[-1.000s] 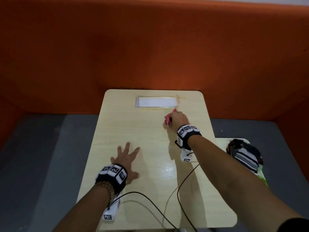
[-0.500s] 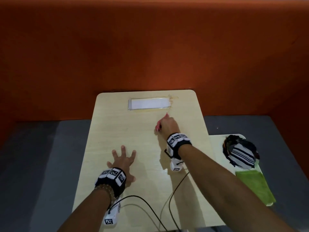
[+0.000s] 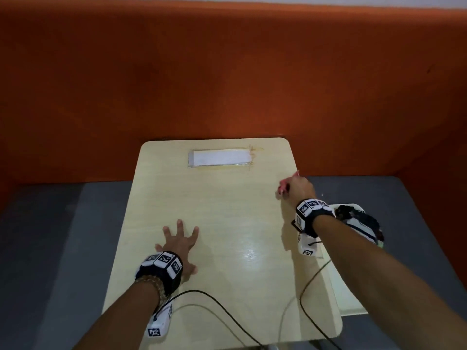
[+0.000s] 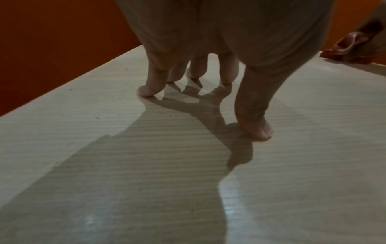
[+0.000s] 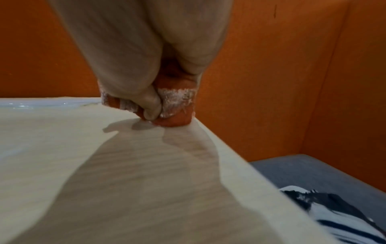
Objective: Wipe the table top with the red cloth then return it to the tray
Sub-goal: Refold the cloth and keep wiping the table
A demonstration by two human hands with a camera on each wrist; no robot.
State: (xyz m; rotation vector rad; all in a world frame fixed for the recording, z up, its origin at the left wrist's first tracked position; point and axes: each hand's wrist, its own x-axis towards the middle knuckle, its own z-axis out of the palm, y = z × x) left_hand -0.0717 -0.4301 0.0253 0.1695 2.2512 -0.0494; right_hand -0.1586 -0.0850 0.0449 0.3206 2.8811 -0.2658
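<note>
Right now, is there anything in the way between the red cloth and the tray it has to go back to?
Nothing on the table top blocks it. The right hand grips the red cloth at the table's right edge. The tray sits just beyond that edge, but a striped cloth already fills its far end.

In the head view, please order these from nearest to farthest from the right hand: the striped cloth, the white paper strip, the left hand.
From the right hand:
1. striped cloth, just behind it to the right, on the tray.
2. white paper strip, to the left, at the table's far edge.
3. left hand, across the table, near side.
</note>
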